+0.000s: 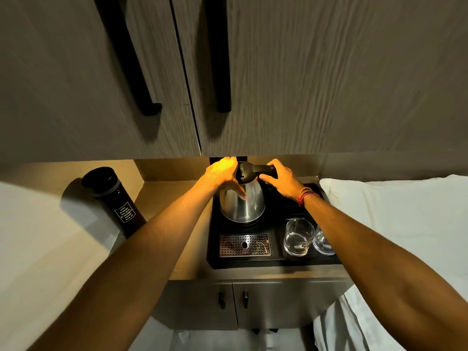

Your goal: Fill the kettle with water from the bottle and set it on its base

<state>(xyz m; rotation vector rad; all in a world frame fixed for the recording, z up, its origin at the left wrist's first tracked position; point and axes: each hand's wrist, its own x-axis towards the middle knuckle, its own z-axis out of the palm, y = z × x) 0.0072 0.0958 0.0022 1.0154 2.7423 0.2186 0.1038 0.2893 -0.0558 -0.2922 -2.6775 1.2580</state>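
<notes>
A steel kettle (pixel 243 206) with a black lid and black handle stands upright on its base at the back of a black tray (pixel 214 249). My right hand (pixel 281 181) grips the kettle's handle at the top right. My left hand (pixel 224 173) rests against the lid and upper left side of the kettle, thumb down on the steel body. A tall black bottle (pixel 114 198) with a closed cap stands on the counter to the left, apart from both hands.
Two drinking glasses (pixel 298 240) sit at the tray's right front, beside a perforated metal drip grate (pixel 244 245). Wooden cabinet doors (pixel 304 84) with black handles hang low just above the kettle. A white pillow (pixel 395 211) lies to the right; small cupboard doors are below.
</notes>
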